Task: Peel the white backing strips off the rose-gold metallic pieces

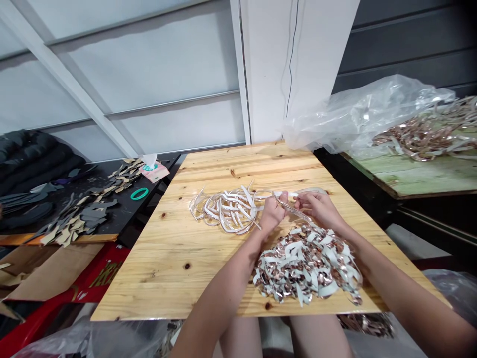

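Observation:
My left hand (pixel 275 213) is closed on a thin, shiny strip (pixel 294 210) above the middle of the wooden table. Close by on the right, my right hand (pixel 316 205) has its fingers curled in a pinch on a pale strip (pixel 311 191) of the same sort. To the left of my hands lies a loose tangle of long white and clear strips (pixel 233 209). Between my forearms sits a heap of short, curled pieces (pixel 307 263), white on one side and coppery on the other.
Further left, a black table (pixel 112 186) carries grey and tan scraps (pixel 87 219), a green ring (pixel 139 194) and a tissue pack (pixel 154 170). At right, a green-topped table (pixel 417 174) holds clear plastic (pixel 357 117) and coppery strips (pixel 428 134). A cardboard box (pixel 55 273) stands lower left.

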`<control>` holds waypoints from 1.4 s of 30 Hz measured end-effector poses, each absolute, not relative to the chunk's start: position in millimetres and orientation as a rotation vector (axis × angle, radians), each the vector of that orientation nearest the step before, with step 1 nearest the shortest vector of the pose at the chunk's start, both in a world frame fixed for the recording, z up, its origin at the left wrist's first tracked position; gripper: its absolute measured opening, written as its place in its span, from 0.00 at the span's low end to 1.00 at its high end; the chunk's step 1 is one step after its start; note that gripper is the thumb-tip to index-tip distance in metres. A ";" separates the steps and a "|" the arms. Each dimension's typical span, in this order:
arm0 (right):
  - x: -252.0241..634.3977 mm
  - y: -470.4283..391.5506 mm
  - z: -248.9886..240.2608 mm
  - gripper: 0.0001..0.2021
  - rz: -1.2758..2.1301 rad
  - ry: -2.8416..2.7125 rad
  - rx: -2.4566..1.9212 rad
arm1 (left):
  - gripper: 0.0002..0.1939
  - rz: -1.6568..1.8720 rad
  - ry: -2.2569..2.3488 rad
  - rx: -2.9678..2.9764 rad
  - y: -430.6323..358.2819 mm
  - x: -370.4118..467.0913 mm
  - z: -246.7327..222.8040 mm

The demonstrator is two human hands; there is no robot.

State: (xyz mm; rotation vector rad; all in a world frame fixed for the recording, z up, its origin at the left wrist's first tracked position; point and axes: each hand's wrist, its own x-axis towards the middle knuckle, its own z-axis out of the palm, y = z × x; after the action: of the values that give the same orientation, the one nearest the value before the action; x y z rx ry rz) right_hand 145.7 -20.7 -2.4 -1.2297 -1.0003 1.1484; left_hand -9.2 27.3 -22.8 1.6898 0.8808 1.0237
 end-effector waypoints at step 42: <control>140.3 -41.5 15.3 0.14 0.662 -1.579 -1.154 | 0.23 0.968 0.559 1.853 6.8 -11.6 -3.1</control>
State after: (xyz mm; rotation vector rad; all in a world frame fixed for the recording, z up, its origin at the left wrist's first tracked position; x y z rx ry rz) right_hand 140.3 -41.5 15.3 -1.1540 -1.5787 0.6616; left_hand -11.6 6.8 -3.1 1.8527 0.5585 0.9682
